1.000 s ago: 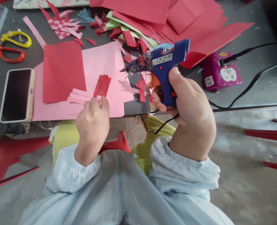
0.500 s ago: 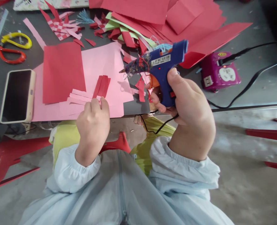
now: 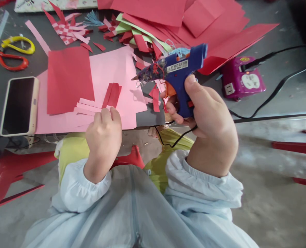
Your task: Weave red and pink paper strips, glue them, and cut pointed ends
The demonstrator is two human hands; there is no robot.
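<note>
My right hand (image 3: 207, 106) is wrapped round the handle of a blue hot glue gun (image 3: 182, 70), with fingers by its orange trigger. The nozzle points left, raised over the pink paper sheets (image 3: 116, 65). My left hand (image 3: 105, 132) is closed on crossing paper strips; its fingertips hide where they meet. Red strips (image 3: 112, 94) stick out above the fingers and pink strips (image 3: 87, 106) fan out to the left. A red paper rectangle (image 3: 70, 79) lies on the pink sheets just beyond that hand.
A phone (image 3: 19, 105) and scissors (image 3: 15, 53) lie at the left. Woven paper pieces (image 3: 67, 31) and stacked red paper (image 3: 153, 12) are at the back. At the right stands a purple power adapter (image 3: 243, 79) with a black cord (image 3: 274, 89) along the table edge.
</note>
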